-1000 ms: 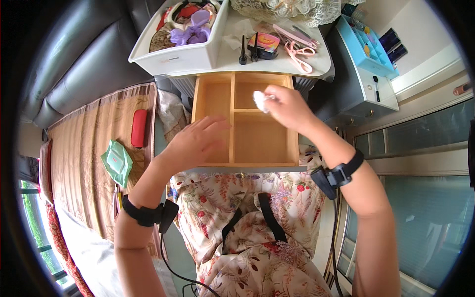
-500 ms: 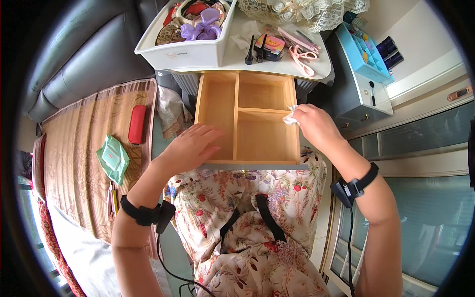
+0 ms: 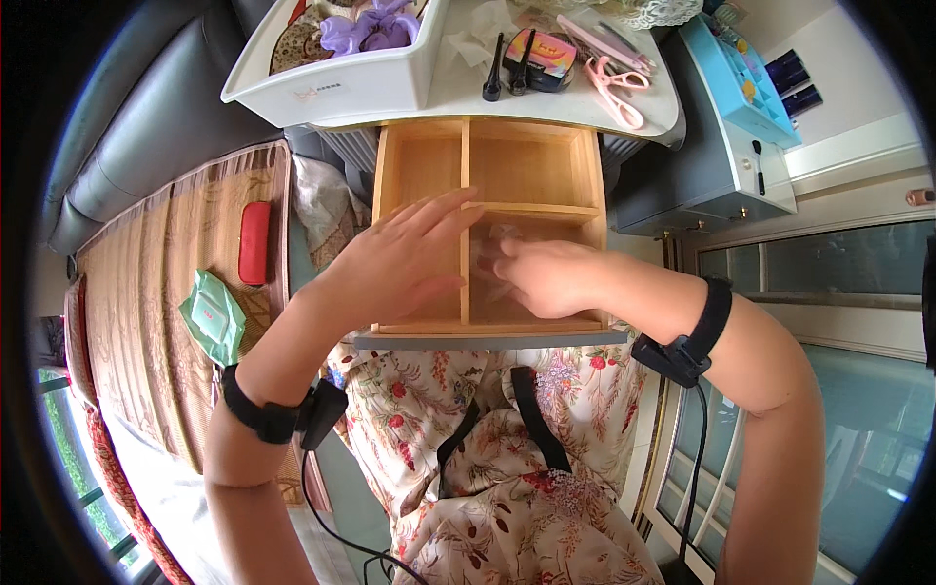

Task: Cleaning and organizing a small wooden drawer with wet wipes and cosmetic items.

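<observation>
A wooden drawer (image 3: 531, 161) with dividers stands pulled out over my lap. My left hand (image 3: 400, 263) lies flat on it, fingers spread, across the left compartment and the middle divider, holding nothing. My right hand (image 3: 551, 278) is down in the near right compartment, its fingers pressed on a small white wipe (image 3: 499, 242) that looks blurred against the drawer floor. Both wrists carry black bands with cables. The far compartments show bare wood.
The white tabletop above the drawer holds a white bin (image 3: 331, 83) of purple and other items, two black tools (image 3: 492, 73), a colourful small case (image 3: 546, 54) and pink scissors (image 3: 616, 86). A blue box (image 3: 741, 88) is at right. A red case (image 3: 255, 242) and green packet (image 3: 213, 317) lie on the mat at left.
My right hand has carried the white wipe from the drawer's far right edge down into the near right compartment. My left hand has stayed on the drawer.
</observation>
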Demonstrator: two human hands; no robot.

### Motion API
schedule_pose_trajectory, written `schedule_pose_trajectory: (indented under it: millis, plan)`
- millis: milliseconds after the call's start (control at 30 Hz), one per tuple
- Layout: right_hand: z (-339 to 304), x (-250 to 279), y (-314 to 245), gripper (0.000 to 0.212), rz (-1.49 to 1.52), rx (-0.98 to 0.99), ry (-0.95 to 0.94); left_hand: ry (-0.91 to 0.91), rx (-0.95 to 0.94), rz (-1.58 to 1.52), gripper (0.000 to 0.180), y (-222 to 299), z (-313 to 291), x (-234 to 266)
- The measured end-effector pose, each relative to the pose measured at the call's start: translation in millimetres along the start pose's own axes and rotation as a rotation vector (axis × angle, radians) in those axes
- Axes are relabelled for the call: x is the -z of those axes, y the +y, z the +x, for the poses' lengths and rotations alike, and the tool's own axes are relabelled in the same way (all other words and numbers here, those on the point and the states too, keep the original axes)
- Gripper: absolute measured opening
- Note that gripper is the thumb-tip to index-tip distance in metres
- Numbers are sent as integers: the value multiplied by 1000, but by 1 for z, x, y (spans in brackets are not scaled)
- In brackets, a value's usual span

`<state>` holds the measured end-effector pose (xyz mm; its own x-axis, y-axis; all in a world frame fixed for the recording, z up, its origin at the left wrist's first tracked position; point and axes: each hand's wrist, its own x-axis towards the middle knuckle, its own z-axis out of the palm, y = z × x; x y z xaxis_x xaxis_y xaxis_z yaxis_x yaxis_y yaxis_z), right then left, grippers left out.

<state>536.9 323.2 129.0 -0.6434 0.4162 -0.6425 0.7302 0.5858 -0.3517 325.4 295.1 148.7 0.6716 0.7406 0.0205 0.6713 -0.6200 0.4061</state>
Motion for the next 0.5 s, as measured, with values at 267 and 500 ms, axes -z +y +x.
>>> schedule_pose_trajectory:
  millis: [267, 500]
  plan:
    - [5, -21, 12, 44, -177, -22, 62, -153, -7, 65, 73, -8, 24, -6]
    - [4, -17, 32, 17, -383, 210, 324, -140, -23, -46, 76, -13, 21, -7]
